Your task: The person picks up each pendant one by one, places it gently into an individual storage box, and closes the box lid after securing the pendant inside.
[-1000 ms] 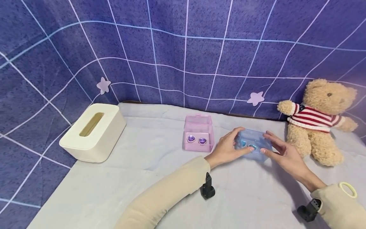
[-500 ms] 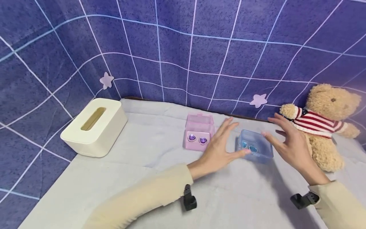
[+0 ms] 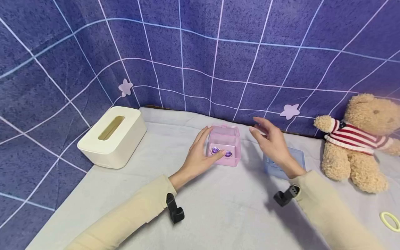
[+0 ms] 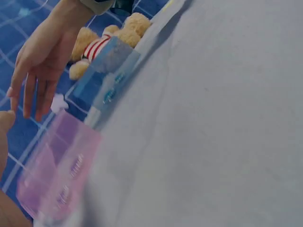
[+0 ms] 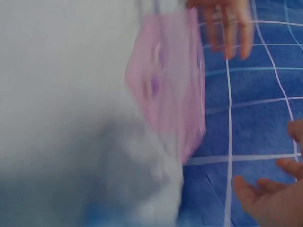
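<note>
A see-through pink box (image 3: 237, 147) stands with its hinged lid raised at the back. Inside lie two purple gem pieces (image 3: 214, 150) with pale beaded edges. My left hand (image 3: 195, 156) is at the box's left side, fingers extended, thumb overlapping its front in the head view. To the right of the box my right hand (image 3: 273, 144) hovers with relaxed fingers, holding nothing. Partly hidden behind my right wrist sits a see-through blue box (image 3: 297, 156). Two blue gem pieces (image 4: 109, 96) show in it in the left wrist view. The right wrist view is blurred.
A cream tissue box (image 3: 109, 139) stands at the left. At the right a teddy bear (image 3: 350, 142) in a striped sweater sits by the purple gridded curtain (image 3: 200, 45). A pale yellow ring (image 3: 384, 219) lies near the right edge on the light cloth (image 3: 218, 215).
Both hands have let go of the blue box and moved left. My left hand has reached the pink box; the right hand has come up to its right. The head view has shifted slightly.
</note>
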